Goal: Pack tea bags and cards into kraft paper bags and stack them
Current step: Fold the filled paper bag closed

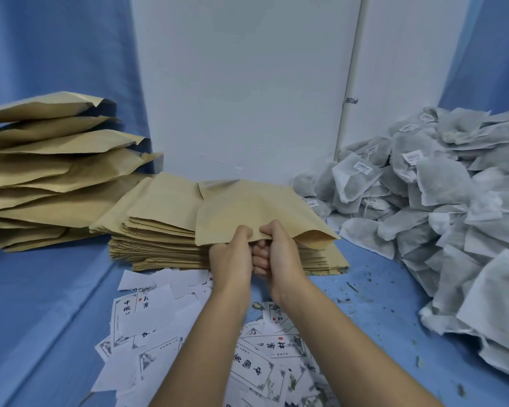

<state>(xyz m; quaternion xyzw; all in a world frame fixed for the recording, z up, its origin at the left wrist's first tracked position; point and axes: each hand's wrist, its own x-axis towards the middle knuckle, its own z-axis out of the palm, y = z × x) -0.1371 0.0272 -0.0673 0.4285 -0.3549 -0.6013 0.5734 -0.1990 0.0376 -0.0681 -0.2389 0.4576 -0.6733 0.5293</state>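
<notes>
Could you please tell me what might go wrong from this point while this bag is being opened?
1. The left hand and right hand pinch the near edge of the flat tan kraft paper bag close together; pulling it open could tear or crease it.
2. The pile of filled kraft bags on the left looks uneven; another on top may slide off.

A: Which colours are seen on the counter [56,289]?
B: Blue is seen there; the kraft paper bags [165,207] are coloured plain tan.
A: And the cards [147,312]?
B: White is shown, printed with black characters, small red seals and grey ink-wash borders; the tea bags [423,201] are shown pale grey.
</notes>
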